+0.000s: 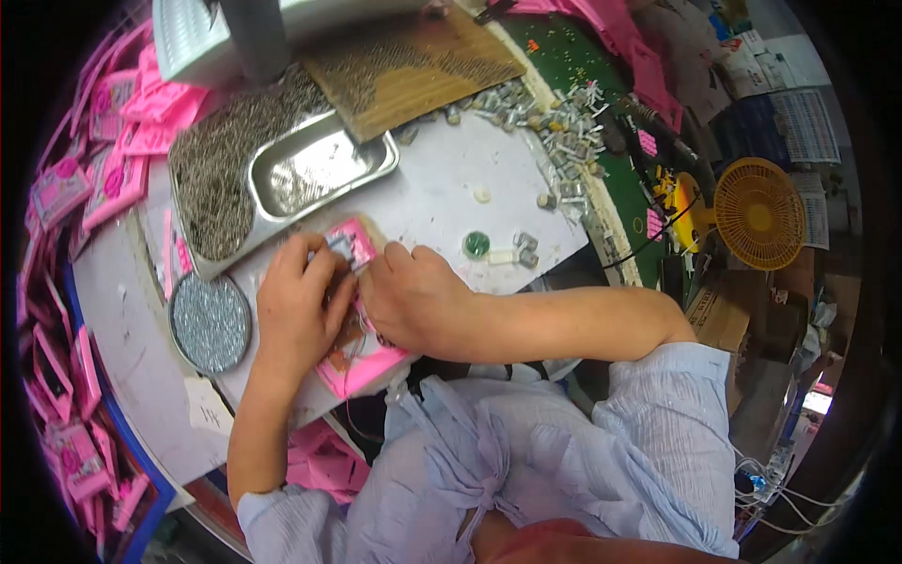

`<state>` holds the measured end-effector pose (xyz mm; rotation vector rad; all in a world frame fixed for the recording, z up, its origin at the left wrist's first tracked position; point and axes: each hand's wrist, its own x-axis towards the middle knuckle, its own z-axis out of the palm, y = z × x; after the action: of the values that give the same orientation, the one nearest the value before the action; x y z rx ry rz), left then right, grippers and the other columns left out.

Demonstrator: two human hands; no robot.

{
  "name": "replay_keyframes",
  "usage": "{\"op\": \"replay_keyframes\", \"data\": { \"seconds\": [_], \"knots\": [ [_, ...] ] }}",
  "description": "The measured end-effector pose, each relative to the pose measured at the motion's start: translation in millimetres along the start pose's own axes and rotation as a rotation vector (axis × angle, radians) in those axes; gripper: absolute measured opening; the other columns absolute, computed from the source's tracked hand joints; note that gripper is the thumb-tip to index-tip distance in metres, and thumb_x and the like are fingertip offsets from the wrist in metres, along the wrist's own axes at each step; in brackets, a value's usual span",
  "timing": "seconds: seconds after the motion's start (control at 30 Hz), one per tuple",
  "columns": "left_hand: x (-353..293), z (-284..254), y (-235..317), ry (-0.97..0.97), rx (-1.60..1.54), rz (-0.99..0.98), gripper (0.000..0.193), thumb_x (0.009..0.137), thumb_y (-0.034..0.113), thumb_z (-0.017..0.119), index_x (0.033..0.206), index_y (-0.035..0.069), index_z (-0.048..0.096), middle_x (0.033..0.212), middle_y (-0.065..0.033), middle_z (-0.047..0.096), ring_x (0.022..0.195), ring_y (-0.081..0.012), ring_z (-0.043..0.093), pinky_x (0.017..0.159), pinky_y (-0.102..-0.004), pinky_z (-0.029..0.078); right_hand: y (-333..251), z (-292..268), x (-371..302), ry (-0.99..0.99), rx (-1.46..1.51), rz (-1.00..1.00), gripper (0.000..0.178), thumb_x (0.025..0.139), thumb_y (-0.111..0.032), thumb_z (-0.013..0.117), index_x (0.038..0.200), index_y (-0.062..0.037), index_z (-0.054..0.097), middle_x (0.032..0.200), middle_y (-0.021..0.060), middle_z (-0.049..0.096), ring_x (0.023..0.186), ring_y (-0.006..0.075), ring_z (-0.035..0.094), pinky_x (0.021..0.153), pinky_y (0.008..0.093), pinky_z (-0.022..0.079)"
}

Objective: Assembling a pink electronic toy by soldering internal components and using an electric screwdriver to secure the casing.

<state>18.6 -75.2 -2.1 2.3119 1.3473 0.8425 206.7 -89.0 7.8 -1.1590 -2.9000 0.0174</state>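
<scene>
A pink plastic casing (376,365) lies in front of me at the near edge of the white table, with thin wires and small parts inside. My left hand (299,299) grips its left side, with fingers bent and thumb over the casing. By those fingertips, at the casing's far end, is a small silvery part (342,248). Coming across from the right, my right hand (412,299) presses down on the casing with curled fingers. Its fingertips are hidden, so what they pinch cannot be made out.
Many small metal screws (211,179) fill a steel tray (178,221), which also holds a smaller steel pan (390,164). A round dish of tiny silvery pieces (211,324) stands left. Pink casings (70,461) pile up far left. Small metal parts (564,132) and a yellow fan (759,211) are right.
</scene>
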Motion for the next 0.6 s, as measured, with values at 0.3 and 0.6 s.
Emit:
{"op": "replay_keyframes", "data": {
  "seconds": [0.3,0.6],
  "knots": [
    [3,-1,-5,-0.034,-0.019,-0.049,0.029,0.075,0.008,0.079,0.099,0.005,0.062,0.104,-0.0135,0.06,0.09,-0.0355,0.064,0.076,-0.0428,0.052,357,-23,50,0.269,0.089,0.609,0.038,0.089,-0.031,0.07,0.119,-0.0084,0.071,0.102,0.0158,0.075,0.095,0.0312,0.073,0.081,0.0413,0.055],
    [18,-4,-1,-0.151,0.075,-0.167,0.036,0.077,0.012,0.078,0.106,0.007,0.058,0.106,-0.0102,0.059,0.088,-0.0321,0.066,0.071,-0.0417,0.055,580,59,56,-0.069,-0.659,0.628,0.037,0.099,-0.026,0.051,0.134,-0.0161,0.055,0.13,0.0188,0.061,0.12,0.046,0.058,0.096,0.0553,0.052]
  ]
}}
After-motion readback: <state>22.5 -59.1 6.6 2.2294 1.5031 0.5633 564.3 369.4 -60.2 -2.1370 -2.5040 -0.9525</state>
